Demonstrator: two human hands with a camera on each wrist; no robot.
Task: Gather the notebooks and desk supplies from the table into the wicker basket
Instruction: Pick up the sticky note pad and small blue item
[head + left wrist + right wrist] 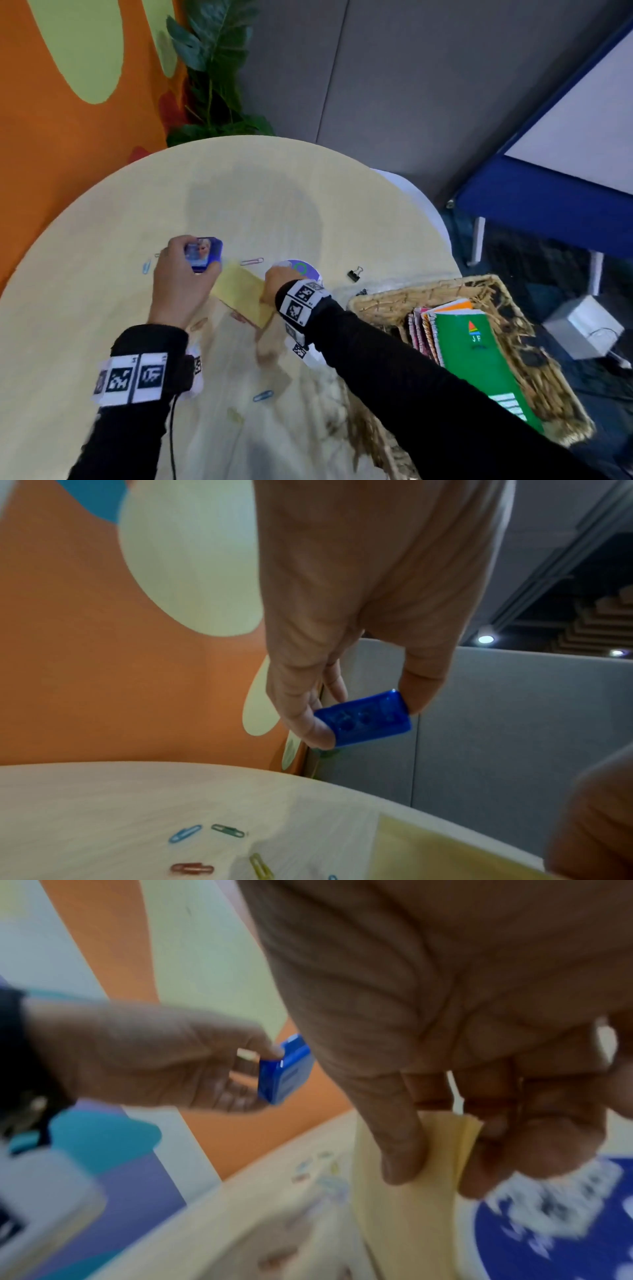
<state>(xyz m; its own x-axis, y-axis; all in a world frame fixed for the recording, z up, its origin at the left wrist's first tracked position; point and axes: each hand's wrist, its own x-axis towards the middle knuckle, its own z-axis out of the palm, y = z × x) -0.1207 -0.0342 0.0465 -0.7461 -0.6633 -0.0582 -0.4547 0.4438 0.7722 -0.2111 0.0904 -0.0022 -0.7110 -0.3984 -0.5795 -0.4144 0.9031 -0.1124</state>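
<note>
- Left hand (181, 270) left of centre in the head view, lifted off the table (102, 246), thumb and fingers pinching a small blue box (202, 255).
- Same pinch in the left wrist view: box (365, 719) near the middle of the frame, thumb on one end, fingertips (316, 730) on the other, clear of the tabletop (137, 799).
- Right hand (279, 279) at centre of the head view, thumb and curled fingers nipping the edge of a yellow pad (243, 294).
- Right wrist view, blurred: pad (411, 1204) running down from the fingers (400, 1139) at lower centre, over the table; box (284, 1069) left of centre in the other hand.
- Round blue-and-white disc (305, 269) just beyond the right hand, partly hidden by it.
- Paper clips scattered: blue one (146, 266) left of the left hand, pink one (251, 262) between the hands, another blue (263, 395) lower centre.
- Black binder clip (354, 275) right of centre, near the basket.
- Basket (376, 301) at lower right, up against the table edge, already holding a green notebook (479, 359) with more notebooks (423, 329) stacked on its left.
- Plant (212, 68) at upper centre-left, behind the table.
</note>
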